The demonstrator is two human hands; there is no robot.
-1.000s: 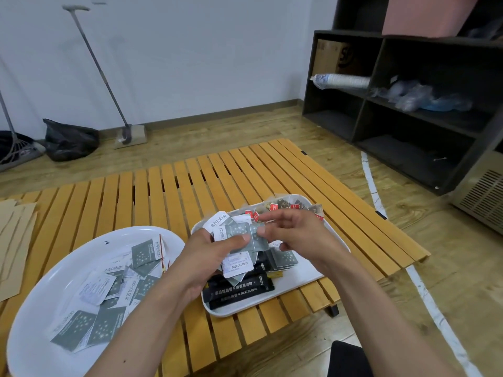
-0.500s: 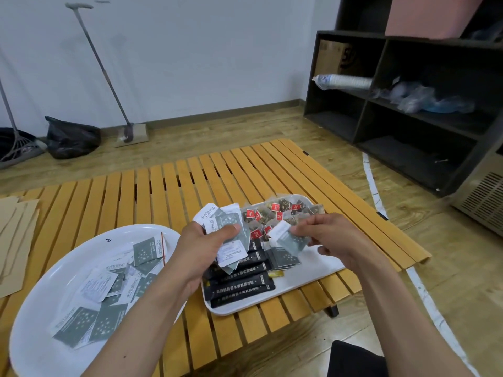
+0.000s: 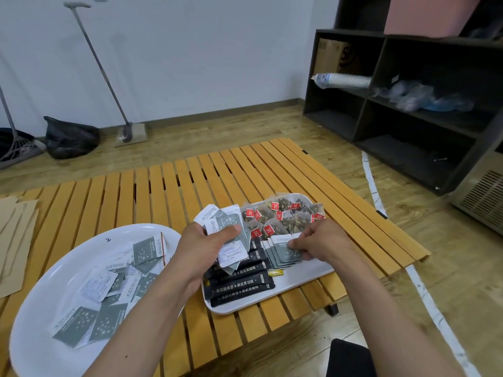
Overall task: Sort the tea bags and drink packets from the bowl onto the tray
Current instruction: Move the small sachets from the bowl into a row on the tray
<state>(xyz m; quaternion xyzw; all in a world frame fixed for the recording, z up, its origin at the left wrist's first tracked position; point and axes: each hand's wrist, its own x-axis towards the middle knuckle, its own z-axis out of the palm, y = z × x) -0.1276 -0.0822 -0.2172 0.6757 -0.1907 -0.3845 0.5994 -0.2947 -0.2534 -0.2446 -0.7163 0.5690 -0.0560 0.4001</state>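
Observation:
A white bowl at the lower left holds several grey-green and white packets. To its right a white tray carries black stick packets at the front, a row of grey-green packets in the middle and pyramid tea bags with red tags at the back. My left hand hovers over the tray's left end, shut on a fan of grey-green and white packets. My right hand pinches one grey-green packet down on top of the middle row.
The bowl and tray rest on a low slatted wooden table. Brown paper sheets lie at its left edge. A dark shelf unit stands at the right, with a mop and a black bag by the wall.
My right hand took one packet from the bunch in my left hand, carried it right and lowered it onto the tray's middle row. My left hand stayed over the tray's left end.

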